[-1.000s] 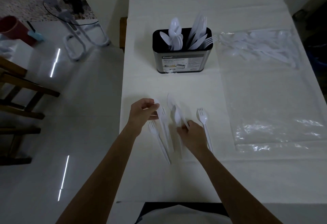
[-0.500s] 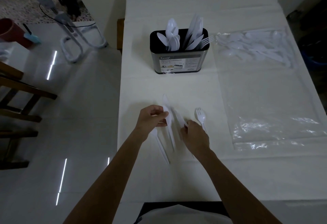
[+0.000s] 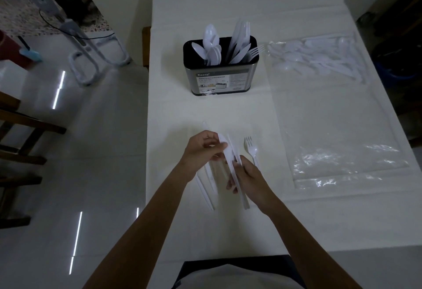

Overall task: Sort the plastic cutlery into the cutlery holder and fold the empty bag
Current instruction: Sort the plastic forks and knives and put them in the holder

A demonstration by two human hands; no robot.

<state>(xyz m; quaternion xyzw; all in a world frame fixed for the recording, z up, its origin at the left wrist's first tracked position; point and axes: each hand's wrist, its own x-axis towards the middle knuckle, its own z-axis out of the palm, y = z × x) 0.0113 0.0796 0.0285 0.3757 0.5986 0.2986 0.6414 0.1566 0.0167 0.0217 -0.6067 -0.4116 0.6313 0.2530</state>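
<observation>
1. Right hand (image 3: 249,177), well in front of the holder (image 3: 220,76): fingers curled round the handles of white knives (image 3: 238,181).
2. Left hand (image 3: 201,149), same side of the holder: fingertips pinch the knives' blade end.
3. Loose pieces (image 3: 205,190) lie flat on the bench (image 3: 182,110) under both hands.
4. Fork (image 3: 251,149) lies flat front-right of the holder, beside the right hand.
5. Holder stands upright, with spoons (image 3: 211,44) at its left.
6. Bag (image 3: 338,124) lies flat right of the holder, with cutlery in its far end.

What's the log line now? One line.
left hand pinches knives | right hand grips knives | fork on table | bag not empty
</observation>
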